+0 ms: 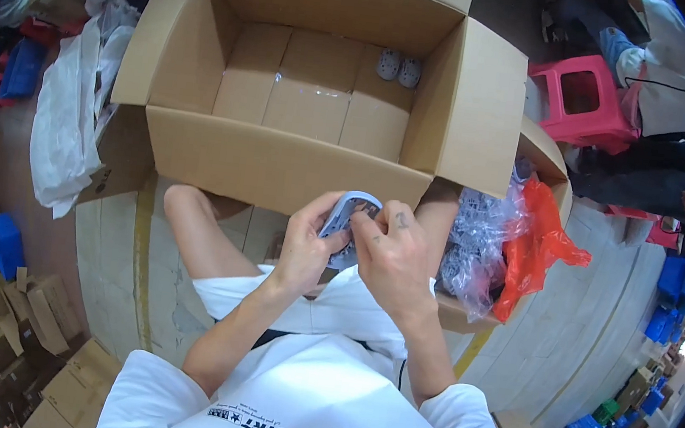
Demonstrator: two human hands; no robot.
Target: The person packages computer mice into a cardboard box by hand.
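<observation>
A small grey-blue clog [345,207] is between my two hands, above my lap. My left hand [304,245] wraps its left side, with the thumb over it. The fingers of my right hand [394,256] are bent and pinched at the clog's right side, hiding much of it; any small piece between them cannot be made out. Just beyond stands a large open cardboard box [289,163] with its flaps folded out. Two pale clogs [399,68] sit side by side in its far right corner.
At my right, a lower carton [557,193] holds clear plastic bags [479,248] and a red plastic bag [537,248]. A pink stool [570,135] and another person [675,84] are at the far right. White sheeting [73,112] hangs at the left; flattened cartons [14,315] lie behind.
</observation>
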